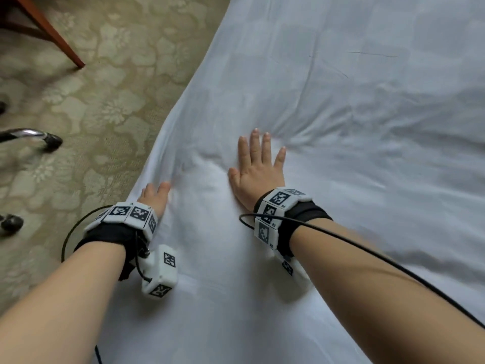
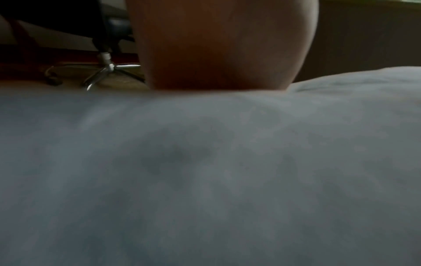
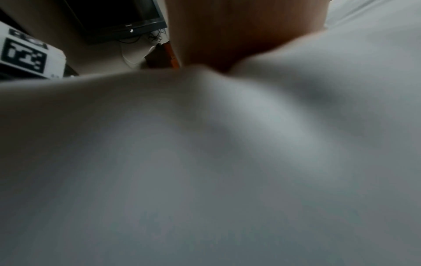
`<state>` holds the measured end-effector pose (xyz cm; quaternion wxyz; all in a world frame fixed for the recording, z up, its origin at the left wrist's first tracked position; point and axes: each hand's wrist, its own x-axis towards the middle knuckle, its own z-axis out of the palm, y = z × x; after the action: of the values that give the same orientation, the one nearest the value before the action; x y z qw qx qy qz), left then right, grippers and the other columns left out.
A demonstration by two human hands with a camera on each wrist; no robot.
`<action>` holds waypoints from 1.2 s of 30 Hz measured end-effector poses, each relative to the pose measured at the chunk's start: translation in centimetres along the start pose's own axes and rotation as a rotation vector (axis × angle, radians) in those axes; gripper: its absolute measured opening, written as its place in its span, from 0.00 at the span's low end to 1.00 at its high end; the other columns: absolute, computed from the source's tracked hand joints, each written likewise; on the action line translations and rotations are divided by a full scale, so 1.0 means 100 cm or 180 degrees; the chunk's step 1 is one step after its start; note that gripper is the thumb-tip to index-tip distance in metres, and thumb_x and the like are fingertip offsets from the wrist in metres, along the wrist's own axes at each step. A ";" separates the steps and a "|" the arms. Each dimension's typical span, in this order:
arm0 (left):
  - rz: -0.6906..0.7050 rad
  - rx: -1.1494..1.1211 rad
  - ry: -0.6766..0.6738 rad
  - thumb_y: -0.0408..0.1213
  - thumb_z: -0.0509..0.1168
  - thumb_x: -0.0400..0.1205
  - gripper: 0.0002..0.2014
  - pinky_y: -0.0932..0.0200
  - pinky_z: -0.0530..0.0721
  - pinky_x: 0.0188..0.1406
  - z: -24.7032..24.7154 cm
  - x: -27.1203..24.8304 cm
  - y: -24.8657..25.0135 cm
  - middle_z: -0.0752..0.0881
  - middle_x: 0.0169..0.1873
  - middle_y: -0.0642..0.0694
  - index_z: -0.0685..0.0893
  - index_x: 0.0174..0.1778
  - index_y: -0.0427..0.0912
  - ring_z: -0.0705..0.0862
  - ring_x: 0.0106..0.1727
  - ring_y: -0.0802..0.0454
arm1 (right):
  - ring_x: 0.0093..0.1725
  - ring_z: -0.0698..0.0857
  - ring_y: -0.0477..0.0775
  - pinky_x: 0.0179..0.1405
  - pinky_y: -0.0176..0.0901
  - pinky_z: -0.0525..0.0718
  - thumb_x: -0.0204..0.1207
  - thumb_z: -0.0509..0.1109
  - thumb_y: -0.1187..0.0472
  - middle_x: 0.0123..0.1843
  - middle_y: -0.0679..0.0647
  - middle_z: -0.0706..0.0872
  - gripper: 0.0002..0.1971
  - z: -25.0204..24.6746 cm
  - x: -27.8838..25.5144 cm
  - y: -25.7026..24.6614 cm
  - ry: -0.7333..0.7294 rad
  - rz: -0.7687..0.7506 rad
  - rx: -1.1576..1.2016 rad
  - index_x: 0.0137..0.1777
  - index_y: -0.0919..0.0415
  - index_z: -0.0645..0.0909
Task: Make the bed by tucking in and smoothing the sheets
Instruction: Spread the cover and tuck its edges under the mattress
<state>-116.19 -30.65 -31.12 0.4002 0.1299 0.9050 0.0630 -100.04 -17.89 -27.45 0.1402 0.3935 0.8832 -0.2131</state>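
Note:
A white sheet (image 1: 341, 101) covers the bed, with creases fanning out to the right of my hands. My right hand (image 1: 258, 164) lies flat on it with the fingers straight and spread, pressing a dent into the cloth. My left hand (image 1: 155, 193) rests at the bed's left edge; only its back and knuckles show, and the fingers are hidden in the folds there. In the left wrist view the heel of the left hand (image 2: 223, 45) sits on the blurred sheet (image 2: 205, 171). The right wrist view has the right hand (image 3: 239, 32) pressed into the sheet (image 3: 205, 162).
Patterned carpet (image 1: 105, 101) lies left of the bed. A wooden furniture leg (image 1: 52, 32) stands at the top left. A chrome chair-base arm with a caster (image 1: 34, 136) and another caster (image 1: 11, 223) sit near the left edge. A dark television (image 3: 118, 16) is beyond the bed.

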 end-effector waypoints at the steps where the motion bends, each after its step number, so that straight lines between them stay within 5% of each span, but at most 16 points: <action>1: -0.0005 -0.0034 -0.0037 0.46 0.42 0.89 0.26 0.52 0.52 0.79 0.000 -0.001 -0.001 0.57 0.81 0.34 0.57 0.81 0.34 0.57 0.81 0.39 | 0.82 0.31 0.61 0.76 0.68 0.32 0.85 0.46 0.47 0.84 0.57 0.32 0.34 0.003 0.000 -0.008 -0.0019 -0.0101 -0.0020 0.83 0.58 0.35; 6: -0.0107 -0.0111 0.0140 0.45 0.44 0.89 0.26 0.52 0.56 0.77 -0.005 -0.010 0.010 0.60 0.80 0.33 0.59 0.80 0.33 0.60 0.80 0.37 | 0.83 0.32 0.55 0.77 0.64 0.30 0.85 0.47 0.48 0.84 0.55 0.32 0.32 0.007 -0.005 -0.032 -0.0467 -0.0679 0.0072 0.84 0.55 0.37; 9: 0.0005 -0.0123 0.0283 0.42 0.48 0.88 0.27 0.52 0.58 0.76 -0.015 -0.014 0.029 0.60 0.80 0.32 0.56 0.81 0.32 0.61 0.80 0.35 | 0.84 0.43 0.51 0.81 0.53 0.39 0.86 0.51 0.53 0.86 0.53 0.42 0.28 -0.014 -0.005 -0.022 -0.0589 -0.0797 0.0856 0.84 0.54 0.49; 12: 0.0349 -0.0108 0.0378 0.42 0.50 0.87 0.28 0.50 0.59 0.77 -0.019 -0.024 0.063 0.58 0.81 0.34 0.54 0.81 0.33 0.60 0.80 0.37 | 0.82 0.59 0.52 0.79 0.39 0.54 0.84 0.57 0.60 0.84 0.54 0.57 0.22 -0.044 -0.016 0.006 -0.0282 -0.0546 0.1896 0.78 0.56 0.67; 17: 0.1008 0.0222 0.0389 0.44 0.49 0.88 0.30 0.52 0.54 0.78 -0.009 -0.059 0.130 0.50 0.83 0.42 0.49 0.83 0.37 0.54 0.83 0.43 | 0.78 0.67 0.51 0.71 0.32 0.57 0.81 0.58 0.66 0.78 0.54 0.70 0.17 -0.082 -0.041 0.086 0.0698 0.0229 0.2172 0.66 0.58 0.81; 21: 0.1507 0.0359 0.0296 0.45 0.49 0.88 0.31 0.53 0.49 0.80 0.005 -0.096 0.200 0.46 0.84 0.43 0.46 0.83 0.37 0.49 0.84 0.47 | 0.75 0.69 0.55 0.70 0.34 0.59 0.81 0.56 0.67 0.74 0.58 0.74 0.18 -0.116 -0.066 0.166 0.1029 0.0907 0.2054 0.69 0.62 0.77; 28: 0.2285 0.0362 0.0282 0.44 0.50 0.88 0.30 0.54 0.52 0.79 0.065 -0.184 0.328 0.50 0.83 0.40 0.50 0.83 0.34 0.53 0.83 0.45 | 0.78 0.65 0.57 0.77 0.42 0.59 0.82 0.55 0.63 0.78 0.59 0.68 0.21 -0.163 -0.144 0.295 0.1251 0.1728 0.1781 0.75 0.61 0.69; 36: 0.2882 0.0928 -0.0232 0.41 0.55 0.86 0.32 0.54 0.54 0.79 0.172 -0.288 0.407 0.49 0.83 0.41 0.49 0.83 0.36 0.52 0.83 0.46 | 0.79 0.63 0.58 0.77 0.45 0.60 0.83 0.54 0.61 0.80 0.59 0.65 0.23 -0.178 -0.249 0.424 0.1509 0.2426 0.1779 0.78 0.62 0.66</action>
<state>-77.34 0.27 -13.42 0.3417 0.5680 0.7422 0.0988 -53.27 0.38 -12.96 -0.1061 0.7465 0.5944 -0.2796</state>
